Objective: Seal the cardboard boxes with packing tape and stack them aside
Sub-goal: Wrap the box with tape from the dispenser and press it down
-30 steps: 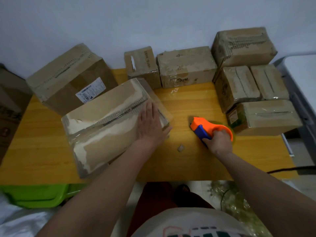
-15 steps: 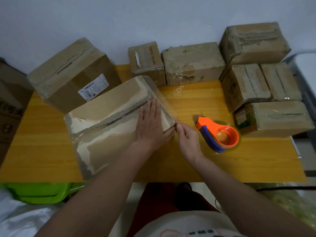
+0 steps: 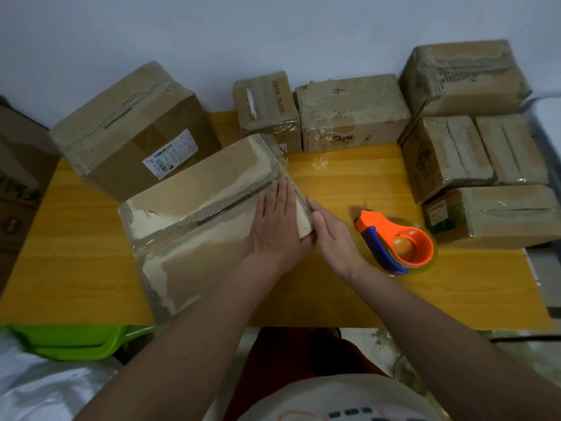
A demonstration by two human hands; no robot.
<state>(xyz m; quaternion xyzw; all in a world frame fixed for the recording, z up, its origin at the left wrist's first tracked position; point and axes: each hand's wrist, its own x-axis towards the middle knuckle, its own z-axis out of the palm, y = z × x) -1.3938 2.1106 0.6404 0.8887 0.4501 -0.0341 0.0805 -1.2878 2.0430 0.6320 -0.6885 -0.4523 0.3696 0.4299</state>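
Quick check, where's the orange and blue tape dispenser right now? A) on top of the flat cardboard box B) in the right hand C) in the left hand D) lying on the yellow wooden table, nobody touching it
D: the orange and blue tape dispenser lies on the yellow wooden table, while the left hand and right hand both press on the flat cardboard box.

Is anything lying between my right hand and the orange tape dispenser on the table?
Nothing visible does. The right hand rests against the big cardboard box's end, and only bare yellow wooden table separates it from the orange and blue tape dispenser.
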